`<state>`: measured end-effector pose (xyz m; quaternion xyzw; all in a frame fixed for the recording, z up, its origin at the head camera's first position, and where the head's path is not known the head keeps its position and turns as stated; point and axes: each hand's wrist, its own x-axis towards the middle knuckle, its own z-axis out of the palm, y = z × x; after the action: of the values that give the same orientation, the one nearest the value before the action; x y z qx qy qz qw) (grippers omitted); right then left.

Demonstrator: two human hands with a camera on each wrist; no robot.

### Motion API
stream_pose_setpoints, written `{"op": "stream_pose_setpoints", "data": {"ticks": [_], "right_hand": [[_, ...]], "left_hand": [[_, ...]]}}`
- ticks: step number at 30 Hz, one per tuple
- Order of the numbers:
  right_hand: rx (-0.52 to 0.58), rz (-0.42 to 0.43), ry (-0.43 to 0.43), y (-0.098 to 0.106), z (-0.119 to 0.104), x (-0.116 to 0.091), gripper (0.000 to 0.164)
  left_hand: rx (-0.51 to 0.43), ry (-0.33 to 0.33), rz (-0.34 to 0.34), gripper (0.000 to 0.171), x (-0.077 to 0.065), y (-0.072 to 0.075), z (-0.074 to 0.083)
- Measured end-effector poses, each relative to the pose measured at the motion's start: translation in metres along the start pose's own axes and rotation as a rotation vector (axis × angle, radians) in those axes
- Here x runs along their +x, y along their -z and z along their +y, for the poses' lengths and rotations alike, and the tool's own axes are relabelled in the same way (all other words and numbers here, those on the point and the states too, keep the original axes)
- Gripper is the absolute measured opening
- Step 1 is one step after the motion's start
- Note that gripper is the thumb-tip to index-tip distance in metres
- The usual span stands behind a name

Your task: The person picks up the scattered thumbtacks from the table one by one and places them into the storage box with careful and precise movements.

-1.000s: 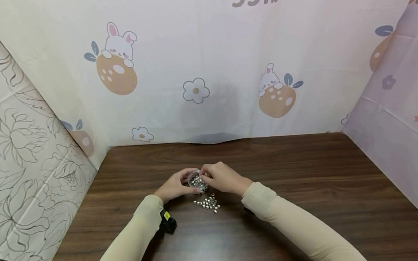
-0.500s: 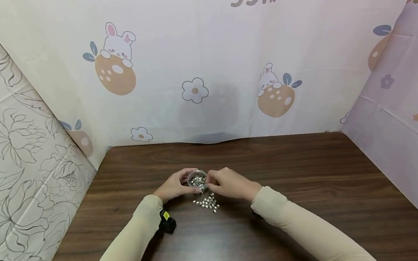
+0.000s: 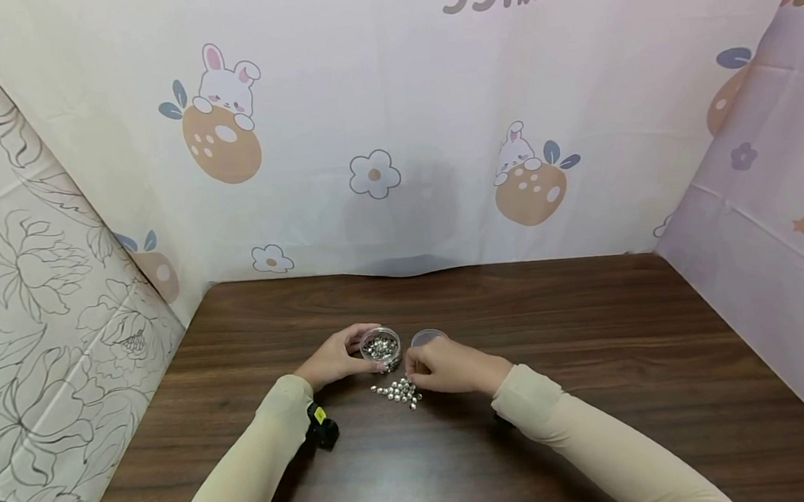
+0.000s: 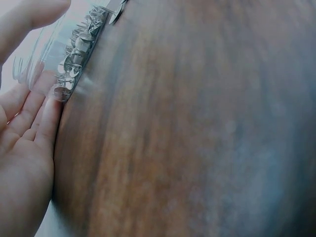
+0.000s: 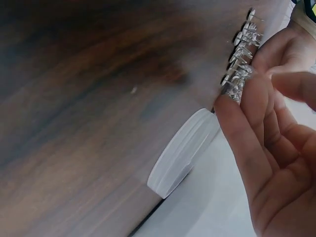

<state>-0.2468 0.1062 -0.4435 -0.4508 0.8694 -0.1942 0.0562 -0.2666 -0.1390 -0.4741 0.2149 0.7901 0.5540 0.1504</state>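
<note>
Silvery tacks (image 3: 401, 395) by right fingers (image 5: 240, 143), hold unclear; left fingers (image 4: 49, 123) clasp jar (image 4: 55, 52); far edge (image 3: 489, 267) distant.

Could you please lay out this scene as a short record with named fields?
Left hand grip: thumb and fingers round the clear container
Right hand grip: at the loose thumbtacks; whether it holds one, cannot tell
Container contents: silver thumbtacks
Clear lid: apart from the container, partly hidden by the right hand in the head view
Surface: dark wood-grain table
Backdrop: printed cloth with rabbits
</note>
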Motion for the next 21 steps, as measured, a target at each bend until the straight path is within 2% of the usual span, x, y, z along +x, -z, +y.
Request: {"op": "stream_pose_setpoints", "data": {"ticks": [4, 9, 16, 21], "right_hand": [[0.014, -0.061, -0.017, -0.001, 0.001, -0.003, 0.009], [0.019, -0.088, -0.020, -0.004, 0.000, -0.005, 0.011], [0.003, -0.122, -0.019, -0.005, -0.001, -0.007, 0.008], [-0.021, -0.122, -0.011, -0.006, -0.002, -0.007, 0.008]], "left_hand": [[-0.010, -0.015, 0.004, 0.067, 0.000, 0.000, 0.000], [-0.001, -0.003, 0.001, 0.067, 0.000, 0.000, -0.001], [-0.011, 0.013, 0.007, 0.071, 0.010, 0.000, -0.024], [-0.002, 0.008, 0.022, 0.070, 0.012, 0.000, -0.027]]}}
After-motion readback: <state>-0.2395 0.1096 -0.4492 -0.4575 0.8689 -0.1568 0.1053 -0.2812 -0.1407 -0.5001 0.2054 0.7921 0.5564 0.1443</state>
